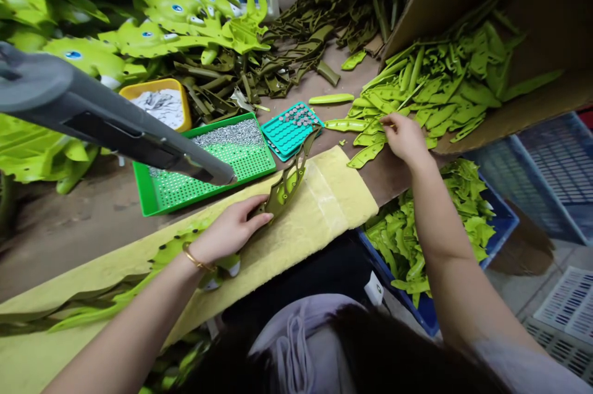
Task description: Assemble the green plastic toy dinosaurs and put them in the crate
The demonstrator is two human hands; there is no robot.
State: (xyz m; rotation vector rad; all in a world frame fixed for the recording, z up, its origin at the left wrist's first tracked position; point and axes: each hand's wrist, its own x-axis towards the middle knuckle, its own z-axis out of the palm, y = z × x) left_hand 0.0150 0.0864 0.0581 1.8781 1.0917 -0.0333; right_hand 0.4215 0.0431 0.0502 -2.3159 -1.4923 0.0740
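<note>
My left hand (238, 224) pinches a dark olive curved plastic part (282, 190), with a bright green piece showing along its inside, above the yellow cloth pad (333, 196). Under my left forearm lies a green toy body shell (176, 246) with dark spots. At the front edge of the pile of flat green plastic pieces (440, 85), my right hand (404, 136) has its fingers curled together. What its fingertips hold, if anything, is hidden. A green piece (368, 153) lies just left of that hand.
A grey tool (115, 110) slants in from the left over a green tray of screws (227, 162). Beside it are a teal tray (287, 131) of small discs and a yellow bin (185, 104). A cardboard box (417, 5) and blue crate (503, 233) stand right.
</note>
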